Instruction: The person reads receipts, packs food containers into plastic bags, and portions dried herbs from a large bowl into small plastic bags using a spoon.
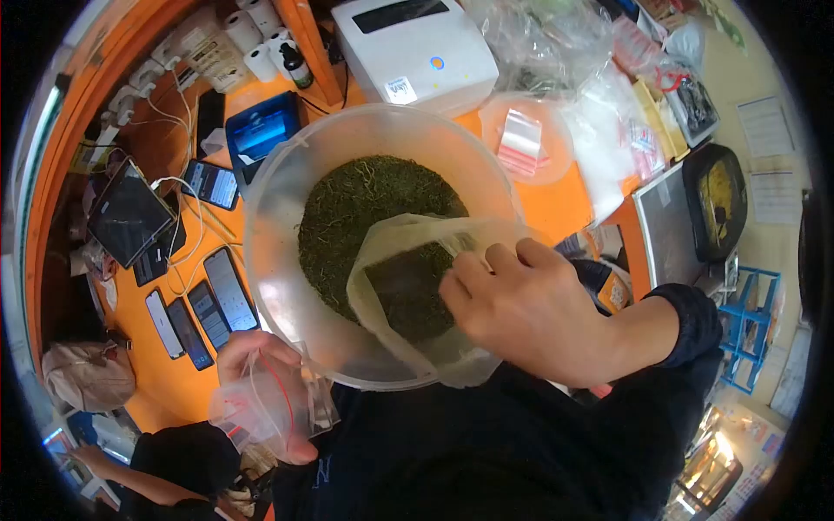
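A large translucent plastic tub point(276, 286) holds dark green dried, crumbled leaves point(382, 187). Inside it, over the leaves, is a cloudy plastic bag point(369, 300) with its mouth gaping upward; leaves show within or through it. My right hand point(534, 317) is closed on the far right edge of this bag, fingertips over the tub. Beside the tub's lower left rim, my left hand point(248, 349) grips small clear zip bags point(269, 399) with red closure lines, the thumb below and fingers above. Whether anything is in those small bags I cannot tell.
Several phones point(230, 286) and cables lie left on the orange table point(143, 369). A white label printer point(417, 56) stands behind the tub. Right of it, a round lid point(556, 143) bears more zip bags point(519, 143). Another person's hand point(95, 460) shows lower left.
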Motion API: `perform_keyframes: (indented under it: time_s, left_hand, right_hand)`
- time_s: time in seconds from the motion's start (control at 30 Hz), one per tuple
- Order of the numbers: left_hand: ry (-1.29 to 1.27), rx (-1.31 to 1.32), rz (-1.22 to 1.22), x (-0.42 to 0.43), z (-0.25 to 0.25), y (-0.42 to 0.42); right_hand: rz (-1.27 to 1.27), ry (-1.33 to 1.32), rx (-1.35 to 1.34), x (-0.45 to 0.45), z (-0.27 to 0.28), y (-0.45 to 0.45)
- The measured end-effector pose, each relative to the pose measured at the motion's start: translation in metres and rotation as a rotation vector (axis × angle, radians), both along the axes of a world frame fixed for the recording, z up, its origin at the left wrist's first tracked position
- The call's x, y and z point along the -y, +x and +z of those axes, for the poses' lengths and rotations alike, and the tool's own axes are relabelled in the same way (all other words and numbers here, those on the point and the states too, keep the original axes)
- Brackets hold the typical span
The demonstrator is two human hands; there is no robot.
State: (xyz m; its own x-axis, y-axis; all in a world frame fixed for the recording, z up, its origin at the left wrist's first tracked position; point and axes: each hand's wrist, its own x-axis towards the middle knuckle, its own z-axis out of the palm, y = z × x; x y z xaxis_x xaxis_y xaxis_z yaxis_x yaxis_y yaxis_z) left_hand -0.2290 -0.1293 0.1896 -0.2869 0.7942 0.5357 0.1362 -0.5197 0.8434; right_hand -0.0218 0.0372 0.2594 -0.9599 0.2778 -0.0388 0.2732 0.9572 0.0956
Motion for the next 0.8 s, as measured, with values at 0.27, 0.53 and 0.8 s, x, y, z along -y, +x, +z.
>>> perform_keyframes:
  time_s: [0.27, 0.53, 0.8]
  left_hand:
    - [-0.142, -0.030, 0.155, -0.005, 0.005, 0.007]
    - [-0.468, -0.059, 0.590, 0.004, 0.033, 0.028]
    - [-0.310, -0.179, 0.565, -0.006, 0.026, 0.031]
  right_hand:
    - [0.103, -0.302, 0.154, -0.001, -0.011, 0.006]
    - [0.092, -0.616, 0.138, -0.052, 0.010, 0.004]
    - [0.175, -0.398, 0.228, -0.019, 0.000, 0.008]
